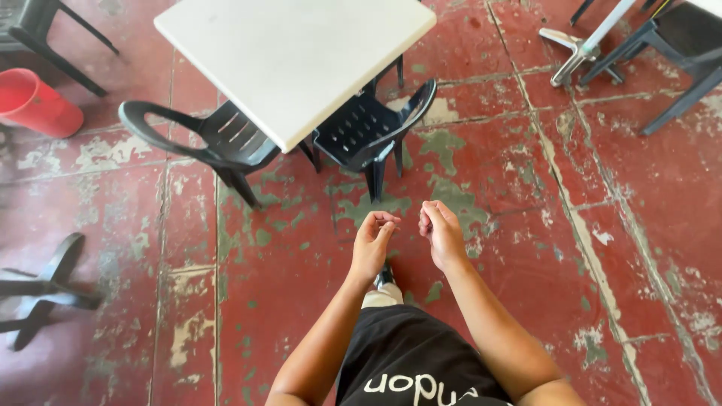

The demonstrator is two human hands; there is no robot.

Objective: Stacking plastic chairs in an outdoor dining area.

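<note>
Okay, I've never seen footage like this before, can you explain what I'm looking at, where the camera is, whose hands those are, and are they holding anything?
This is one picture from a camera worn on a person's head, looking down, so you see their own arms and body. The left hand and right hand are raised in front, fingers curled, close together but apart. Whether they hold anything small I cannot tell. Ahead stands a white table with nothing visible on top, and two dark plastic chairs pushed under it. The floor is worn red paint with green patches. A red bucket lies at far left.

Soft even daylight, faint shadows, edges bowed
</note>
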